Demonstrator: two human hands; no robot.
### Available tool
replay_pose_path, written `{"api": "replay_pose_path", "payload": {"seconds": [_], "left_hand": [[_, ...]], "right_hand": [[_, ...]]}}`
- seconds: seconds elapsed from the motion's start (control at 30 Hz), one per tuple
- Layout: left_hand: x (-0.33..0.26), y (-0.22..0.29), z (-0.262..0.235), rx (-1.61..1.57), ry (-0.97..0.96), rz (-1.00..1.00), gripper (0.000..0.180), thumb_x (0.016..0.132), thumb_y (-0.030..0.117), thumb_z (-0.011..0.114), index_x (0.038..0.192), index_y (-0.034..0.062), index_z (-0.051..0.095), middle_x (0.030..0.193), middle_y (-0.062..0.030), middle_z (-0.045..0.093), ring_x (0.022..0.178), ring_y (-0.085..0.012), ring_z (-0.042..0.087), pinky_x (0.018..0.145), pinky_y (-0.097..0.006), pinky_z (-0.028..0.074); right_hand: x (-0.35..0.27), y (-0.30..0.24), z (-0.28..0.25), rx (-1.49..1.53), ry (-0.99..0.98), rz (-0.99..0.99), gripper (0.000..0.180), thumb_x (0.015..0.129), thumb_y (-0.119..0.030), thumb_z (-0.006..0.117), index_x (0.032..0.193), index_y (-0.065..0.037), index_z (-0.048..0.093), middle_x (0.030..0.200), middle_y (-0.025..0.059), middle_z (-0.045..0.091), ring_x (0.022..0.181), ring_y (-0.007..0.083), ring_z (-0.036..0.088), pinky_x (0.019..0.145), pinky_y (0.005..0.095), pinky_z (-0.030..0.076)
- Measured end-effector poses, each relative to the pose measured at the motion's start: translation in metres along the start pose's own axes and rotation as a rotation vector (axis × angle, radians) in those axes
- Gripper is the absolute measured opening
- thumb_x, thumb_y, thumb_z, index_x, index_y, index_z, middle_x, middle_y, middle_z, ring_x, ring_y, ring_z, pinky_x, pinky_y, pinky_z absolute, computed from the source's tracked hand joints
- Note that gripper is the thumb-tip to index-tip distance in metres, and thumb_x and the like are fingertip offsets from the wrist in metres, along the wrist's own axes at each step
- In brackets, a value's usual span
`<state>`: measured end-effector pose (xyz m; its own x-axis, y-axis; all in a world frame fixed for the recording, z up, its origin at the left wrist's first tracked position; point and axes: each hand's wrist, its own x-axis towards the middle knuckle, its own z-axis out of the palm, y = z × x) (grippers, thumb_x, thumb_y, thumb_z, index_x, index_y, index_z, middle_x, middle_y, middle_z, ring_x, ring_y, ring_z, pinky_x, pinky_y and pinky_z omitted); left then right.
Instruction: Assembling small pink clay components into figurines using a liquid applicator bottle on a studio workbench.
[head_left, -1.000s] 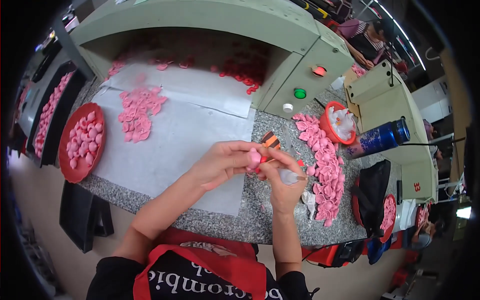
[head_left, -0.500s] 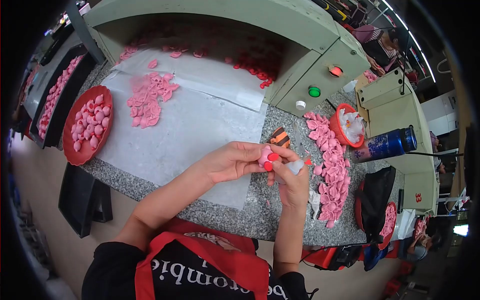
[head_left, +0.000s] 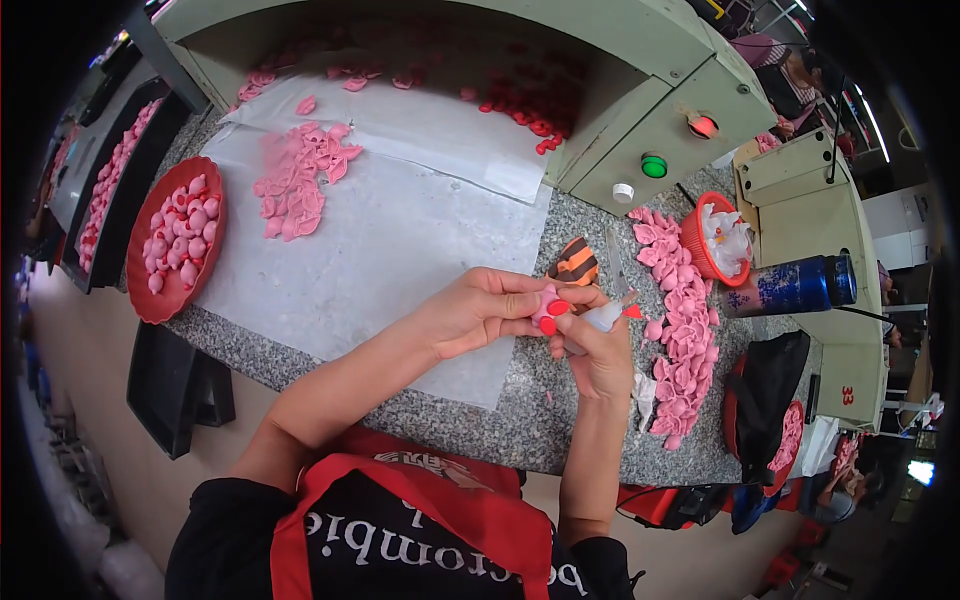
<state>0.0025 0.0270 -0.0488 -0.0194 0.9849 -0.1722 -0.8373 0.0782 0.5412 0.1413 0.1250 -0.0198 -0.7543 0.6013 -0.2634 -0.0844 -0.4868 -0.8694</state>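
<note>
So, both hands are busy over the speckled grey tabletop (head_left: 540, 435). The left hand (head_left: 490, 312) has a little pink figure (head_left: 548, 298) pinched between thumb and fingers, with its red feet turned up. The right hand (head_left: 600, 350) is curled around a small bottle (head_left: 603, 318), pale and kinda see-through, and its fingertips are right up by the figure too. Can't really tell how much they're touching it. The figure's held up above the tabletop, just beside the edge of a big white sheet (head_left: 400, 260).

Just past the hands there's a striped orange and brown thing (head_left: 575, 263), with a thin blade (head_left: 615, 255) lying near it. Right of that is a long heap of pink pieces (head_left: 685, 350), then a small red bowl (head_left: 690, 238) with white plastic in it and a blue flask (head_left: 795, 287) lying tilted beside it.

Over on the left, a bigger red bowl (head_left: 148, 303) holds a bunch of pink balls (head_left: 183, 230) with red bits on them. More flat pink bits (head_left: 300, 190) are spread on the sheet, in front of a pale green box (head_left: 640, 130) with an open front and red pieces (head_left: 525, 122) inside.
</note>
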Motion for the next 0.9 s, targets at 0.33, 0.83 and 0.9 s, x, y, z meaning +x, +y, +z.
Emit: {"api": "replay_pose_path", "payload": {"seconds": [0.33, 0.83, 0.9], "left_hand": [[0.000, 0.002, 0.000, 0.036, -0.045, -0.004, 0.034, 0.084, 0.010, 0.053, 0.115, -0.0031, 0.047, 0.111, -0.0130, 0.053, 0.101, -0.0197, 0.054, 0.087, -0.032, 0.045], [-0.006, 0.017, 0.007, 0.270, -0.038, 0.162, 0.037, 0.074, 0.002, 0.063, 0.109, -0.0025, 0.051, 0.107, -0.0114, 0.055, 0.099, -0.0185, 0.054, 0.086, -0.031, 0.044], [-0.005, 0.021, 0.007, 0.447, -0.047, 0.184, 0.036, 0.071, 0.000, 0.065, 0.105, -0.0030, 0.054, 0.104, -0.0111, 0.056, 0.096, -0.0177, 0.055, 0.084, -0.031, 0.045]], "right_hand": [[0.001, 0.002, 0.000, -0.025, -0.013, -0.025, 0.024, 0.071, 0.003, 0.058, 0.093, -0.001, 0.052, 0.100, 0.0149, 0.055, 0.061, 0.0129, 0.056, 0.045, 0.0221, 0.046], [-0.012, 0.013, 0.025, -0.629, 0.112, -0.831, 0.038, 0.065, 0.013, 0.064, 0.097, 0.001, 0.048, 0.101, 0.0152, 0.052, 0.069, 0.0108, 0.055, 0.058, 0.0187, 0.045], [-0.011, 0.013, 0.025, -0.661, 0.091, -0.861, 0.038, 0.065, 0.013, 0.064, 0.098, 0.002, 0.048, 0.100, 0.0157, 0.052, 0.068, 0.0109, 0.055, 0.058, 0.0187, 0.045]]}}
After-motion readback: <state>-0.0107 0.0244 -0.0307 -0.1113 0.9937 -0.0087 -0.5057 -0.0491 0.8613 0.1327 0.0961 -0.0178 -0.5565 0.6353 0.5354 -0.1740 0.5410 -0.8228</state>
